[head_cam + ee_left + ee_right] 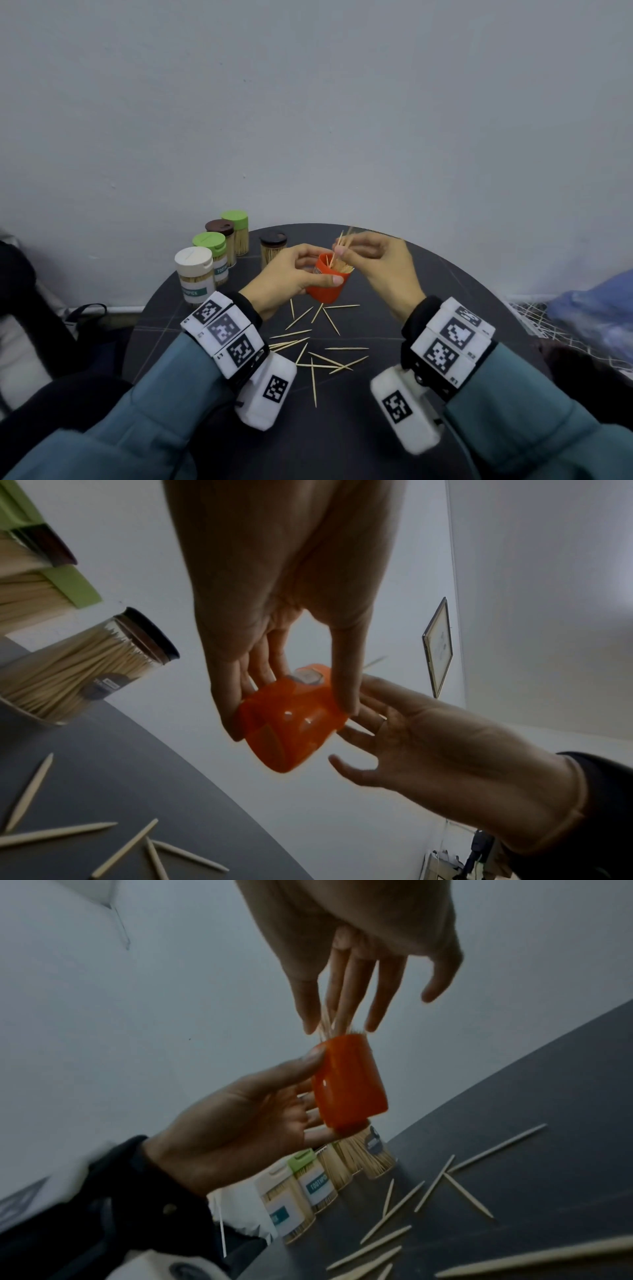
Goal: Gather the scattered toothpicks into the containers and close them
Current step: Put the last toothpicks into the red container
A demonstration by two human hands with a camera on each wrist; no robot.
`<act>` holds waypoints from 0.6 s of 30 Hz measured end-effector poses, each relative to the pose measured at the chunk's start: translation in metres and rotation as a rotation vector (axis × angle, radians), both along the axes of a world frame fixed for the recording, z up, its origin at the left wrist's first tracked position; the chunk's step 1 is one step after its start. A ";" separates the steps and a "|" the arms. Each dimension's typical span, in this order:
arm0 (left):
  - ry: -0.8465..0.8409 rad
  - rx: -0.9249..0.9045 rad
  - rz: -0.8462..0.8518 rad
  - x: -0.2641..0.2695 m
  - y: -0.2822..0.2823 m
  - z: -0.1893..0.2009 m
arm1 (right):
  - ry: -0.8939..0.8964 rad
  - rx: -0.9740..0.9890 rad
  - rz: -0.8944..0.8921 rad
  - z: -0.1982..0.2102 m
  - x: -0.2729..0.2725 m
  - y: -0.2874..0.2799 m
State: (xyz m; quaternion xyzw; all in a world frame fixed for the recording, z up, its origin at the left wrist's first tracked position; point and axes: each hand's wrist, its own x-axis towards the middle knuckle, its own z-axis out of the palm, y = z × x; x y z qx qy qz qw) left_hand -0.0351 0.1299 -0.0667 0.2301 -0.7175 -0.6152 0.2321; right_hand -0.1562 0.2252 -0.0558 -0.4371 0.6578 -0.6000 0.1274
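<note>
My left hand (301, 270) grips an open orange container (327, 282) lifted off the black round table (445, 291), its mouth full of toothpicks. In the left wrist view the thumb and fingers wrap the orange container (291, 723). My right hand (368, 255) pinches a small bundle of toothpicks (342, 240) just above the container's mouth; in the right wrist view their tips (329, 1023) enter the orange container (349, 1085). Several loose toothpicks (318, 346) lie scattered on the table near me.
Closed toothpick jars stand at the table's back left: a white-lidded jar (195, 274), two green-lidded jars (210, 251) (236, 229), and two brown-lidded jars (222, 240) (273, 245). A grey wall rises behind. A dark bag sits left, a blue cloth (592, 308) right.
</note>
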 end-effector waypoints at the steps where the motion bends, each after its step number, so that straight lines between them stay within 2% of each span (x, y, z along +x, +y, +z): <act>1: 0.004 -0.002 -0.002 0.000 0.000 0.000 | 0.003 -0.002 0.005 -0.002 0.000 0.001; 14: -0.006 -0.003 -0.044 0.000 -0.001 -0.001 | 0.035 0.054 0.077 -0.006 -0.003 0.004; 18: -0.008 -0.001 -0.030 0.000 -0.002 -0.001 | 0.027 0.149 0.157 -0.008 0.001 0.003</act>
